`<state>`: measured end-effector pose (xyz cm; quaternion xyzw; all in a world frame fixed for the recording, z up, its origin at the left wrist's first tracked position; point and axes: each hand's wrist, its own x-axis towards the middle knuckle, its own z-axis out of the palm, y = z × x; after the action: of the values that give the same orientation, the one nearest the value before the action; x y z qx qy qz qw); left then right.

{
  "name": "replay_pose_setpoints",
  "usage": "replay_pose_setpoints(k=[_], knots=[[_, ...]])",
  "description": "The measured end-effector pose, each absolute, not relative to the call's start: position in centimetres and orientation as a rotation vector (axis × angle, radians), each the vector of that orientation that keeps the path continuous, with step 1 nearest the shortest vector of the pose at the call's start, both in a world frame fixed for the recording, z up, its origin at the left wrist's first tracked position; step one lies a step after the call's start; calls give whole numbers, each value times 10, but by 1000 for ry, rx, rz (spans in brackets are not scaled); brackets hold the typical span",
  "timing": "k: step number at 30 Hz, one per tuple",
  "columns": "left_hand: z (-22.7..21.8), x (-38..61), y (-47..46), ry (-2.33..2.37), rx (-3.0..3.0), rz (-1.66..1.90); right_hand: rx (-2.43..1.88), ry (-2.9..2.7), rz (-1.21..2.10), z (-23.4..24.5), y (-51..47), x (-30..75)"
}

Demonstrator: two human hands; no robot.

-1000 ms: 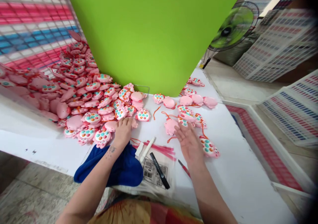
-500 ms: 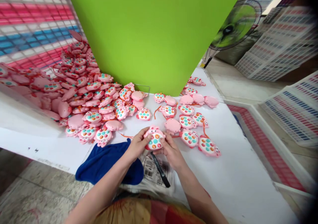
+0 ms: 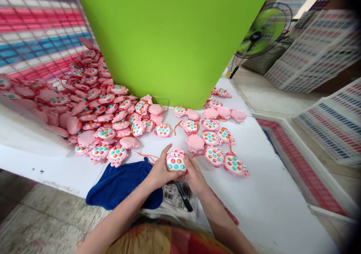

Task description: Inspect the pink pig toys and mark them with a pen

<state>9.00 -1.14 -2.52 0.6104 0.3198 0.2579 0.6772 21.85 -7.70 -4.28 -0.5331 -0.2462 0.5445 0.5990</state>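
Between my two hands, low over the white table, is a pink animal-shaped toy (image 3: pixel 176 161) with a white face of teal, orange and red buttons. My left hand (image 3: pixel 162 170) grips its left side, the thumb along the lower edge and the index finger raised. On the right side, my right hand (image 3: pixel 194 173) closes round the toy, thumb at its edge. Just below the hands lies a black marker (image 3: pixel 184 197) on a plastic-wrapped printed label (image 3: pixel 169 195). A blue cloth (image 3: pixel 118 184) is spread left of my left forearm.
A big heap of the same pink toys (image 3: pixel 93 96) spills from a white bin (image 3: pixel 31 128) at left. Several more toys (image 3: pixel 214 156) lie loosely at right, some face down. A tall green panel (image 3: pixel 175 43) stands behind. Beyond the table are a fan (image 3: pixel 255 36) and white crates (image 3: pixel 313 55).
My left hand has shifted its grip: its thumb has left the toy's face for the lower edge, and a finger now points up. The toy sits slightly lower, its ears tipped differently.
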Motion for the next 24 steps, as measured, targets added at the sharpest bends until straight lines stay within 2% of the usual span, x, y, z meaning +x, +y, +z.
replay_pose_setpoints(k=[15,20,24], knots=[[-27,81,-2,651,1468,584,-1138,-435,1384,-34,-73,214],[-24,49,38,1101,2136,714,-1093,-262,1177,-30,-63,250],[-37,7,75,1686,2545,540,-934,-285,926,-21,-60,288]])
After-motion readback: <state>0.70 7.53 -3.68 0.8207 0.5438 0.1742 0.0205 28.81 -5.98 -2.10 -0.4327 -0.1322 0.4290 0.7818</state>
